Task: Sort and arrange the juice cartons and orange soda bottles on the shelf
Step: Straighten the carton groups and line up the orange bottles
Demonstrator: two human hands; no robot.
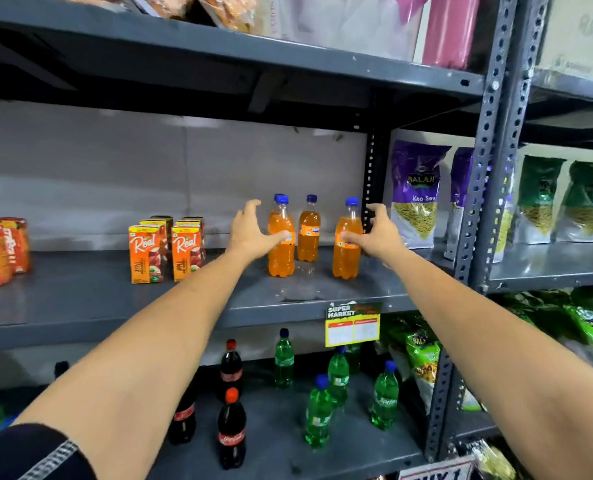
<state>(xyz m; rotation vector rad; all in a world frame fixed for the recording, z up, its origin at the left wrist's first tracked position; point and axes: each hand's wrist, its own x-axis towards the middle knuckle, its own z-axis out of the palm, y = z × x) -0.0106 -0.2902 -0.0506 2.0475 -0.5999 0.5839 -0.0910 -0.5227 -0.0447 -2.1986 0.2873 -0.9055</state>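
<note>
Several orange soda bottles with blue caps stand on the grey middle shelf point(80, 299). My left hand point(253, 230) is open beside the front left bottle point(281, 258), its fingers touching the label. My right hand point(378, 230) is open around the right side of the front right bottle point(346, 258). Another bottle point(308, 230) stands behind and between them, with one more mostly hidden behind the front left one. Orange "Real" juice cartons point(167, 251) stand in two rows to the left of the bottles.
A wrapped orange carton pack point(0, 251) sits at the far left. Purple snack bags point(416, 195) stand right of the upright post point(478, 188). Below, cola bottles point(232, 431) and green soda bottles point(318, 414) stand loosely. A yellow price tag point(352, 327) hangs from the shelf edge.
</note>
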